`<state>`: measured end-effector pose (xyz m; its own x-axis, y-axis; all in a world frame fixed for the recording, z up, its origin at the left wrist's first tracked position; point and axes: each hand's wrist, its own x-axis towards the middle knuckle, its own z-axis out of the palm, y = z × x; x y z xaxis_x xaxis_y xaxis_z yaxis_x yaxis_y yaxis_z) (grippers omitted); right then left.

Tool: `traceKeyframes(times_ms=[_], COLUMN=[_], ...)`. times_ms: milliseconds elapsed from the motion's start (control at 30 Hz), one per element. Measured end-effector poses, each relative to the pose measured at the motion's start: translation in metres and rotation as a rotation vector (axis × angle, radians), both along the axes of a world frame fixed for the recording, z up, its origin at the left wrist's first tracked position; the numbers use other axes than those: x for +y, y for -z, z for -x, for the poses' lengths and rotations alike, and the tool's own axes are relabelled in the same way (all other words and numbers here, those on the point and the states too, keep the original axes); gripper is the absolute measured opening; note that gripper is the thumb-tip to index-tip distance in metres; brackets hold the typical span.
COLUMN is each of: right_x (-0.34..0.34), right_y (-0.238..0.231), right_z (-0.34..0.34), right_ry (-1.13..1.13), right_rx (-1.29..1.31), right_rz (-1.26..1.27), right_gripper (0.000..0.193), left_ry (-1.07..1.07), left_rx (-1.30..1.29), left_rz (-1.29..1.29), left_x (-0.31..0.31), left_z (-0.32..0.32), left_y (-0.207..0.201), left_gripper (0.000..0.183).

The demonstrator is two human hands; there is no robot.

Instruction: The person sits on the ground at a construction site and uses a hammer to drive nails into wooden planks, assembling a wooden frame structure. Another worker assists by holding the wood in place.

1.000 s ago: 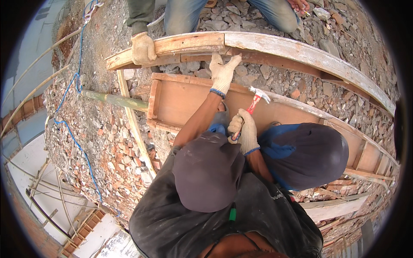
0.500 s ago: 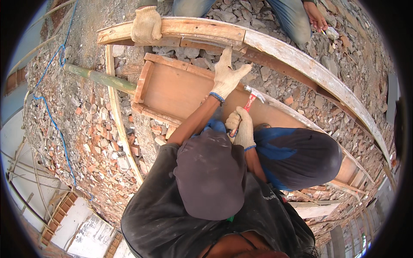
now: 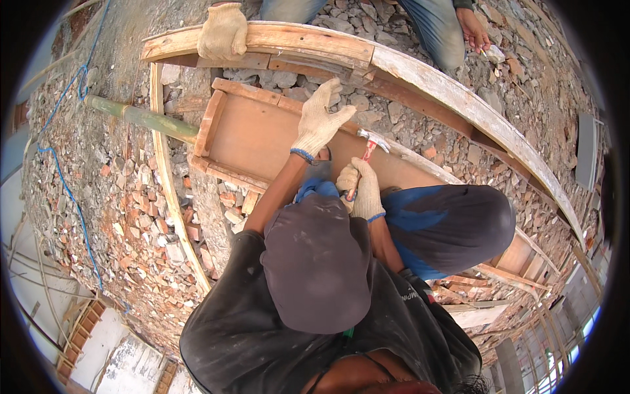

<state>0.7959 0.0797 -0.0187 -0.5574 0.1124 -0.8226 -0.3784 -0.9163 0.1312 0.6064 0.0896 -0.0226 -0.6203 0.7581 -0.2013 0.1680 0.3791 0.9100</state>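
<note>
My left hand (image 3: 321, 119), in a cream work glove, reaches over the far edge of a shallow wooden form panel (image 3: 252, 134). Its fingers are spread, and nothing shows in them. Closer to my body, my gloved right hand (image 3: 365, 190) is closed round the handle of a claw hammer (image 3: 370, 150). The hammer's metal head points away from me, above the panel, and its shaft is red. Beyond the panel lies a long curved wooden form (image 3: 433, 73). A co-worker's gloved hand (image 3: 223, 31) grips its left end.
Broken brick and concrete rubble (image 3: 141, 217) covers the ground. A green bamboo pole (image 3: 144, 118) meets the panel's left end, crossing a timber strip (image 3: 167, 177). A blue rope (image 3: 69, 187) runs along the left. The co-worker's jeans-clad knee (image 3: 440, 46) and bare hand (image 3: 474, 31) are at the far side.
My left hand has drawn back leftward from the curved form, fingers still spread. The hammer stays in my right hand, little moved. The whole view has shifted slightly.
</note>
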Motion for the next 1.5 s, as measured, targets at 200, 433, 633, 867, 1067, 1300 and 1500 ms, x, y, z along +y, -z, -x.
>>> traceKeyframes(times_ms=[200,433,633,867,1067,1300,1500], right_x=[0.012,0.004,-0.006,-0.011,-0.008,-0.003,-0.006], right_y=[-0.029,-0.002,-0.012,-0.004,-0.017,0.013,0.031], right_z=[-0.001,-0.007,0.006,0.01,0.015,0.008,-0.003], right_ry=[-0.013,0.019,0.103,0.077,0.009,-0.037,-0.124], right_rx=[0.01,-0.019,-0.05,-0.019,-0.029,-0.124,-0.02], right_rz=[0.024,-0.066,0.045,-0.053,-0.145,-0.383,-0.478], right_gripper=[0.03,0.024,0.021,0.024,0.027,0.03,0.03], left_ry=[0.181,0.375,0.285,0.458,0.814,0.647,0.633], left_rx=[0.023,0.399,0.573,1.014,1.051,1.101,1.099], left_rz=[0.209,0.241,-0.057,-0.314,0.247,0.117,0.158], left_x=[-0.065,-0.098,-0.051,0.07,0.146,0.153,0.147], left_z=[-0.013,-0.038,-0.014,0.029,0.035,0.029,0.03], left_y=[0.015,0.054,0.016,-0.089,-0.09,-0.067,-0.07], left_gripper=[0.057,0.047,0.052,0.066,0.06,0.042,0.039])
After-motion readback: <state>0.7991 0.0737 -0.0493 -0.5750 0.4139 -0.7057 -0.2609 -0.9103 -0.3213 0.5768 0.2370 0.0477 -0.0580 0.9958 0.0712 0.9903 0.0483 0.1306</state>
